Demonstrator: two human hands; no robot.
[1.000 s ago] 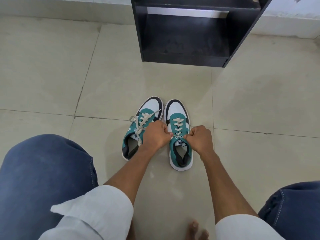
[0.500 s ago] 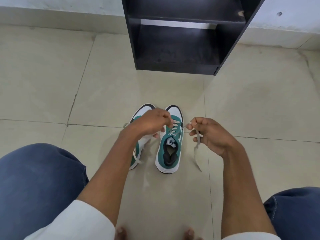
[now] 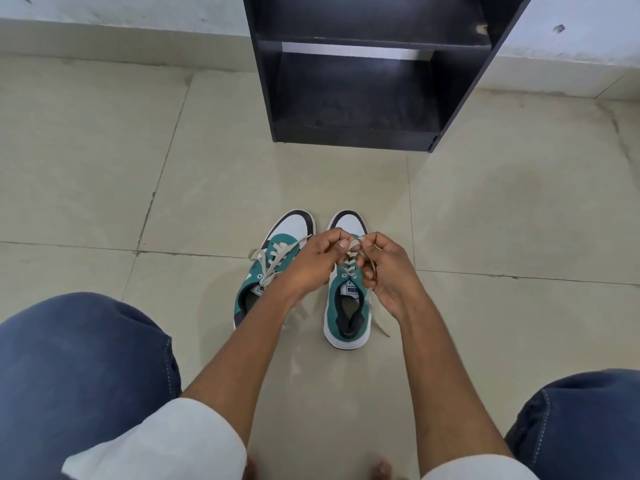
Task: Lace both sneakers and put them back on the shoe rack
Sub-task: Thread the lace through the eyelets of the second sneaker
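Two teal, white and black sneakers stand side by side on the tiled floor, toes pointing away from me. The left sneaker [image 3: 266, 271] has cream laces threaded and loosely crossed. Over the right sneaker [image 3: 348, 313] my left hand [image 3: 313, 263] and my right hand [image 3: 384, 268] meet, each pinching an end of its cream lace [image 3: 353, 245]. A loose lace tail [image 3: 379, 325] trails on the floor beside that shoe. The black shoe rack [image 3: 374, 74] stands ahead, its lower shelf bare.
The rack backs onto a pale wall with a low ledge [image 3: 104, 36]. My knees in blue jeans [image 3: 79, 368] frame the view at bottom left and right, and my bare toes [image 3: 382, 469] show at the bottom edge. Beige floor tiles [image 3: 104, 150] surround the shoes.
My hands have come together over the right sneaker's laces; half a second ago the right hand held a lace end out to the side. The camera has tilted slightly up.
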